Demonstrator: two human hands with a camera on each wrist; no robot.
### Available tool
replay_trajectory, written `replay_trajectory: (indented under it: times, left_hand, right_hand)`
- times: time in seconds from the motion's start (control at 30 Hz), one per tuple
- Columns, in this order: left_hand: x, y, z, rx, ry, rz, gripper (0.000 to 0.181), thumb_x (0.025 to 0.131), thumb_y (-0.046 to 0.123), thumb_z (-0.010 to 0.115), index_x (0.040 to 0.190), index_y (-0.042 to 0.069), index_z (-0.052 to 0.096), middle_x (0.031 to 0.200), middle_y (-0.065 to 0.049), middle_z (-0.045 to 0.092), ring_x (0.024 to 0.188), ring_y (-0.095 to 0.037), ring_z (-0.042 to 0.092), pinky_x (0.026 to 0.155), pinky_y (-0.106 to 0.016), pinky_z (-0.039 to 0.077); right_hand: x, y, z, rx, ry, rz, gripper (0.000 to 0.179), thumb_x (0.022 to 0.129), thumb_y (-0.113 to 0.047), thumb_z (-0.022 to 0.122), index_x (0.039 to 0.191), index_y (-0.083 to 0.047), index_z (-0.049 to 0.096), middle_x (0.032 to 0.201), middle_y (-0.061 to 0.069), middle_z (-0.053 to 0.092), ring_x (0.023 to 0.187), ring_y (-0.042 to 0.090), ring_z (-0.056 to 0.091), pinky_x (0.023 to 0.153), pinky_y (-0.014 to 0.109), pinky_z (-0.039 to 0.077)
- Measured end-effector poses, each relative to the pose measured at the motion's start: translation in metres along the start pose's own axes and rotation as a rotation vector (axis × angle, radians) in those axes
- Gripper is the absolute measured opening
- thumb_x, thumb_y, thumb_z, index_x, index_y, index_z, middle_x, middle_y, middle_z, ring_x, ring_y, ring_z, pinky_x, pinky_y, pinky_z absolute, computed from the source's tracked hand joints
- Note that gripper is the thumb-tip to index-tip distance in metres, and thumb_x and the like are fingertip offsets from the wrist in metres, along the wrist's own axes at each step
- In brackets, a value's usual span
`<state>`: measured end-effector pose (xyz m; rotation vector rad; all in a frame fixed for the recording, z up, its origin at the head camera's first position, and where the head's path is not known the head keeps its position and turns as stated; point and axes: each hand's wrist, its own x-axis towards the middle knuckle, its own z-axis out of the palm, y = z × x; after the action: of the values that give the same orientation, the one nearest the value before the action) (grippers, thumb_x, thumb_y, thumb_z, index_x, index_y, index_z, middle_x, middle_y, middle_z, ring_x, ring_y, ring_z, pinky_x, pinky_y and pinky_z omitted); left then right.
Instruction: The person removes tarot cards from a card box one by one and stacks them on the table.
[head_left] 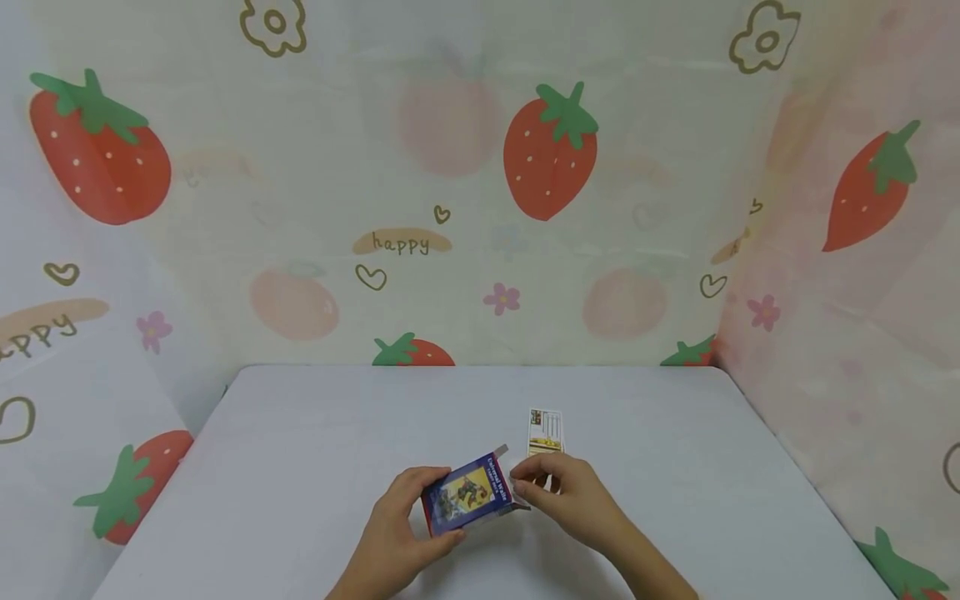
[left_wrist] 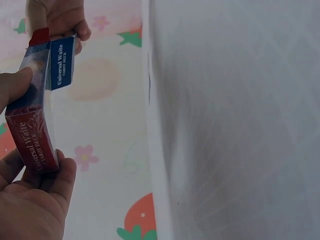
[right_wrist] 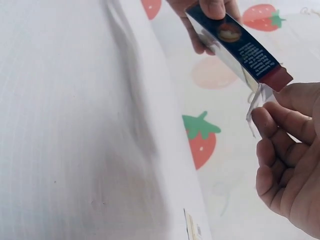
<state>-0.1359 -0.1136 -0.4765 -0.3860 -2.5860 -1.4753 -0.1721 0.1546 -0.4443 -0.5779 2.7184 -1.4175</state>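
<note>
A blue and red tarot card box labelled Universal Waite is held tilted above the white table. My left hand grips it by its sides, thumb on one edge and fingers on the other. The box's right end is open, and its blue end flap stands out in the left wrist view. My right hand pinches that end flap between thumb and fingertips. A red side tab sticks out beside the thumb in the right wrist view. The box's contents are hidden.
A printed card or leaflet lies on the white table just beyond my right hand. Its edge also shows at the bottom of the right wrist view. Strawberry-patterned sheets hang behind the table and at both sides.
</note>
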Motion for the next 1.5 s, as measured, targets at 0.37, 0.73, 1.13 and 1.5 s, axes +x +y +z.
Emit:
replay_trajectory:
  times: [0.37, 0.73, 1.13, 1.5]
  left_hand:
    - [0.0001, 0.0005, -0.0005, -0.013, 0.000, 0.016, 0.075, 0.070, 0.026, 0.096, 0.133, 0.038, 0.058, 0.131, 0.021, 0.058, 0.118, -0.005, 0.056, 0.107, -0.038, 0.050]
    - [-0.0004, -0.0003, -0.0006, -0.002, 0.006, 0.034, 0.074, 0.070, 0.029, 0.096, 0.134, 0.033, 0.060, 0.131, 0.022, 0.058, 0.121, -0.005, 0.055, 0.107, -0.036, 0.049]
    - [-0.0006, 0.0004, 0.0007, -0.010, 0.004, 0.023, 0.073, 0.071, 0.022, 0.096, 0.133, 0.036, 0.060, 0.132, 0.019, 0.058, 0.120, -0.006, 0.055, 0.105, -0.035, 0.050]
    - [-0.0010, 0.0015, 0.0010, -0.005, -0.016, -0.010, 0.072, 0.072, 0.029, 0.095, 0.135, 0.031, 0.060, 0.134, 0.014, 0.058, 0.121, -0.009, 0.056, 0.106, -0.046, 0.051]
  right_hand:
    - [0.0010, 0.0010, 0.0042, 0.024, -0.015, 0.014, 0.013, 0.094, -0.035, 0.075, 0.101, -0.025, 0.078, 0.094, -0.012, 0.071, 0.078, 0.010, 0.057, 0.066, 0.023, 0.048]
    - [0.0020, 0.0024, 0.0068, 0.028, -0.027, 0.031, 0.014, 0.093, -0.037, 0.075, 0.100, -0.026, 0.078, 0.088, -0.013, 0.069, 0.075, 0.011, 0.056, 0.063, 0.024, 0.048]
    - [0.0024, 0.0045, 0.0090, 0.040, -0.020, 0.044, 0.009, 0.091, -0.029, 0.078, 0.099, -0.025, 0.077, 0.087, -0.012, 0.069, 0.078, 0.011, 0.059, 0.064, 0.023, 0.048]
    - [0.0022, 0.0046, 0.0093, 0.031, -0.025, 0.069, 0.009, 0.090, -0.023, 0.079, 0.099, -0.023, 0.077, 0.086, -0.012, 0.069, 0.077, 0.011, 0.058, 0.063, 0.023, 0.048]
